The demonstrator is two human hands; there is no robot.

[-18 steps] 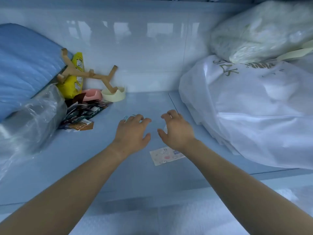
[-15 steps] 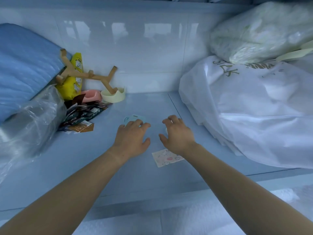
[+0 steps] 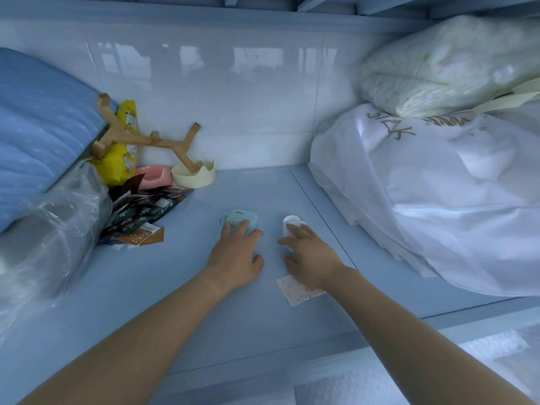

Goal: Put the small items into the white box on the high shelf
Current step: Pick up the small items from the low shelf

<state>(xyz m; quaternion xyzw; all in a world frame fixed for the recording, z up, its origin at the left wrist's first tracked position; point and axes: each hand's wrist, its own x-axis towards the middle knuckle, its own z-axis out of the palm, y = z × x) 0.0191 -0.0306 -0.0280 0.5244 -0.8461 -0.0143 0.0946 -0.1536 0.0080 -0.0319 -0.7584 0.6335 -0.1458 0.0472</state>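
Note:
A small teal gadget point(image 3: 242, 219) lies on the pale blue shelf point(image 3: 175, 302). My left hand point(image 3: 236, 255) rests flat behind it, fingertips on its near edge and thumb on the shelf. To its right lies a small white item point(image 3: 292, 221). My right hand point(image 3: 309, 255) touches it with its fingertips, thumb spread apart. A small printed card point(image 3: 295, 292) lies partly under my right wrist. Neither hand grips anything. No white box shows in this view.
A big white bag point(image 3: 438, 206) fills the right side, with a bag of pale stuffing point(image 3: 444, 65) on top. At left are a blue pillow point(image 3: 38, 130), clear plastic wrap point(image 3: 43, 235), dark packets point(image 3: 143, 211), a yellow pouch point(image 3: 122, 141), a wooden rack point(image 3: 146, 138), and pink point(image 3: 152, 176) and cream point(image 3: 194, 178) bowls.
Both hands have flattened and drawn back a little toward me. The teal gadget and the white item, mostly covered before, now show beyond my fingertips.

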